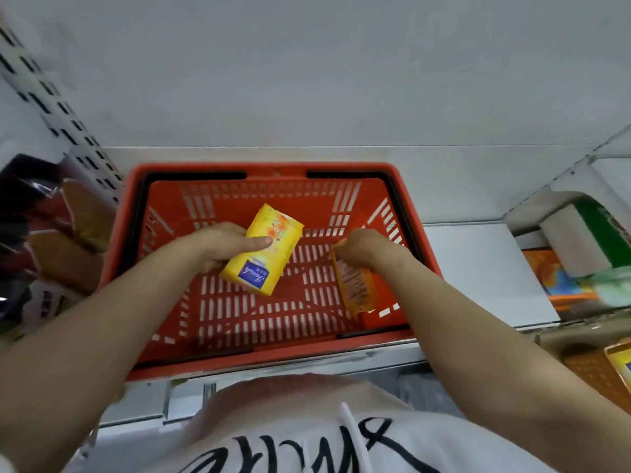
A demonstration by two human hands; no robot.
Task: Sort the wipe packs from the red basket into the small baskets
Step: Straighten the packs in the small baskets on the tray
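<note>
Nearest to us, we are seeing a white shirt (307, 435) with black lettering, and both bare forearms are reaching forward over the red basket (273, 172).

We are holding a pack in each hand above the basket's slotted floor. Our left hand (218, 245) is gripping a yellow wipe pack (264, 249): the thumb is lying across its top face and the other fingers are curling under its left edge. This pack is bright yellow, with an orange flower print toward its far end and a blue label with white script at its near end; it is lying tilted, its long axis running from near left to far right. Our right hand (367, 247) is clenching its fingers round the top end of an orange wipe pack (355, 285), which is hanging down edge-on, showing a face of small dark print that we cannot read. The two packs are well apart.

The basket is sitting on a white shelf (478, 268), with black handles folded down along its rim. To our near right, a brown small basket (594, 373) is holding another yellow pack (623, 367), cut off by the frame edge. Farther right, boxed goods in green, white and orange are standing blurred. On the left, dark and brown packets are crowding beside a perforated white upright (51, 107). Beyond the basket, a plain white back panel (324, 70) is rising.
</note>
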